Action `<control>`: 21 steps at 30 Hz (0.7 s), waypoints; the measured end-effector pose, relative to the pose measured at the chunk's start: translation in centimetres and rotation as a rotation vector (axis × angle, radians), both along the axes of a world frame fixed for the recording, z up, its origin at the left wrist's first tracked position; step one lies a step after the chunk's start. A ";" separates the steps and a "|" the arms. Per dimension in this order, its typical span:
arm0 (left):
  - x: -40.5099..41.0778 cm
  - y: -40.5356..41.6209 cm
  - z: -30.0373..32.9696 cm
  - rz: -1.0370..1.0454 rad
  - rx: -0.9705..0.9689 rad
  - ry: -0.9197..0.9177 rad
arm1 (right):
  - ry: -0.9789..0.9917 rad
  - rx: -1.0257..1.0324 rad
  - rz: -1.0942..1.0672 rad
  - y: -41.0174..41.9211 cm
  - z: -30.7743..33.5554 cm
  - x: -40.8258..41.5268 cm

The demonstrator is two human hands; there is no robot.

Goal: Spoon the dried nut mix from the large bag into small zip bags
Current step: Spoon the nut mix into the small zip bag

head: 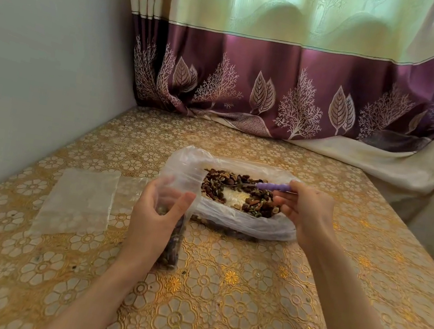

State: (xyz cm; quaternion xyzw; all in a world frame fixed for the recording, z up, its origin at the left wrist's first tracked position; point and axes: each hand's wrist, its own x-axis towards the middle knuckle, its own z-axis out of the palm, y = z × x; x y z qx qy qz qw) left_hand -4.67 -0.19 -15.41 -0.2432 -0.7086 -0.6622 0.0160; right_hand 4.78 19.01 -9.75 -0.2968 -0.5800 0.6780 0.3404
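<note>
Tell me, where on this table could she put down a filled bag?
Bare tablecloth lies near her, between her forearms, and more behind the large bag up to the curtain. It is crowded mid-table: empty zip bags left, the small zip bag in her left hand beside them.

Bare forearms, seemingly no sleeves or jewellery

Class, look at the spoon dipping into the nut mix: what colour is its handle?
Purple. The spoon handle, held in the right hand, shows clearly in the head view.
</note>
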 end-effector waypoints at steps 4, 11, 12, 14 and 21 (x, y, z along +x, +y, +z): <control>0.0 0.1 0.0 0.001 0.001 0.011 | 0.074 0.031 -0.018 -0.3 1.4 0.5; -0.1 0.1 0.1 -0.004 0.015 0.008 | 0.165 0.078 0.091 -1.5 4.2 1.2; -0.1 0.1 0.1 -0.004 0.015 0.007 | 0.166 0.086 0.112 -1.8 4.4 1.3; -0.1 0.1 0.1 -0.004 0.019 0.001 | 0.155 0.120 0.174 -2.4 4.7 1.3; 0.0 0.1 0.3 -0.016 0.057 -0.056 | 0.171 0.294 0.356 -3.9 5.0 1.3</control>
